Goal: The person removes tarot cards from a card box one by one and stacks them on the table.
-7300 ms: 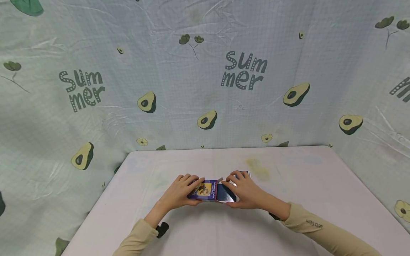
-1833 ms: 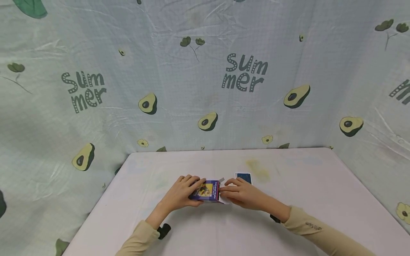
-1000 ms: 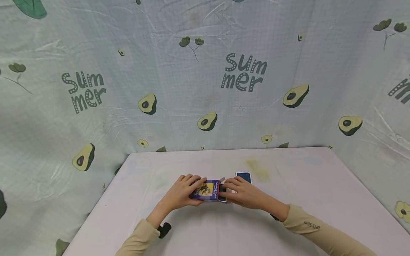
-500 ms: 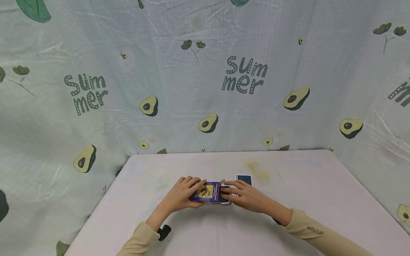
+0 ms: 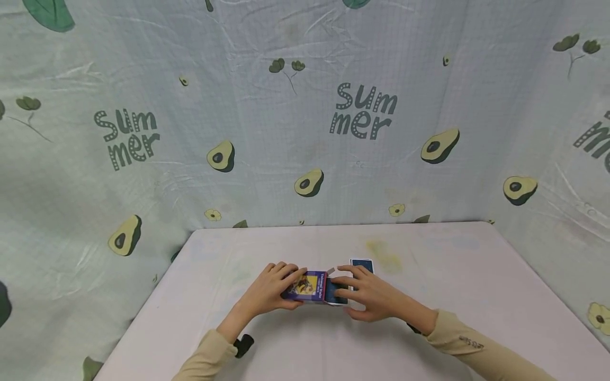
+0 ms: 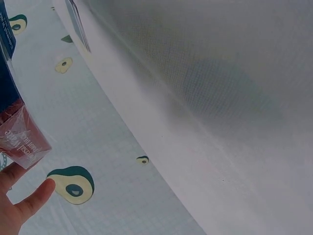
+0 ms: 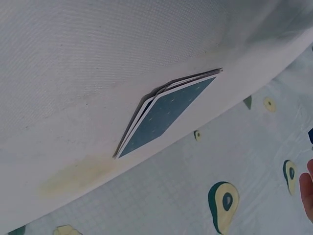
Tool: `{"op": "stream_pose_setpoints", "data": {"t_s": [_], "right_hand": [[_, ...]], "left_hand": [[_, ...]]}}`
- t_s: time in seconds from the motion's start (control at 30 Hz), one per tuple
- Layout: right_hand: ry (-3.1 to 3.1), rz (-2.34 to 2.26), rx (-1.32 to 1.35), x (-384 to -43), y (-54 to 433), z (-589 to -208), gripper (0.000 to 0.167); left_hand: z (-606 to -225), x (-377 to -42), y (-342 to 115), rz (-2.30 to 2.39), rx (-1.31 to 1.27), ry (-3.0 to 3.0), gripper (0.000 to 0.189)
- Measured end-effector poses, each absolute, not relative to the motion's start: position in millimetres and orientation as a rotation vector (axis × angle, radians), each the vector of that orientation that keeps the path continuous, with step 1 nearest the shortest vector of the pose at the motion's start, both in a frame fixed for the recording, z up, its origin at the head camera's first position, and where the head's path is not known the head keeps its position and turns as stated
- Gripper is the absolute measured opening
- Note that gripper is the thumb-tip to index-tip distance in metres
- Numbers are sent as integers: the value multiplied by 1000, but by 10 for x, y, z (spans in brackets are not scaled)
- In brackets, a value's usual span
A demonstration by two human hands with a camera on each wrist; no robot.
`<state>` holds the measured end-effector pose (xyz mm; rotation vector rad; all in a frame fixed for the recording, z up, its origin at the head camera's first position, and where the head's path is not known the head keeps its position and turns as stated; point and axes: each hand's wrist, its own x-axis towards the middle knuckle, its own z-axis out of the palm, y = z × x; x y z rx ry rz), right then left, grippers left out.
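My left hand [image 5: 269, 286] grips a purple tarot card box [image 5: 306, 287] lying flat, its yellow picture facing up. From the box's right end, where a flap stands up, dark-blue-backed cards [image 5: 336, 299] stick partway out. My right hand [image 5: 376, 297] has its fingers over these cards, with the thumb held apart below. In the left wrist view, the box's red, plastic-wrapped end [image 6: 24, 139] shows above the left fingers. A small stack of blue-backed cards [image 7: 168, 110] lies behind the right hand. The box's left end is hidden under the left hand.
A white-covered table [image 5: 267, 248] lies beneath everything, with a yellowish stain [image 5: 385, 256] near the card stack. Behind it hangs a pale cloth [image 5: 267, 132] printed with avocados and lettering.
Cards projected from the box early on, then were out of sight at its mouth. Over the last second they have come out rightward under my right fingers, and the right thumb has spread away.
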<state>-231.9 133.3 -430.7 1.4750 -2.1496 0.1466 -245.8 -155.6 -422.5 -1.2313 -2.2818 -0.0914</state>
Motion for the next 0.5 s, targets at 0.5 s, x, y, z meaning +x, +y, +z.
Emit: {"op": "stream_pose_setpoints", "data": {"t_s": [0.5], "right_hand": [[-2288, 126, 1330, -2311, 1213, -4310, 32]], "left_hand": [[-4192, -2424, -1529, -30, -1211, -2349, 75]]}}
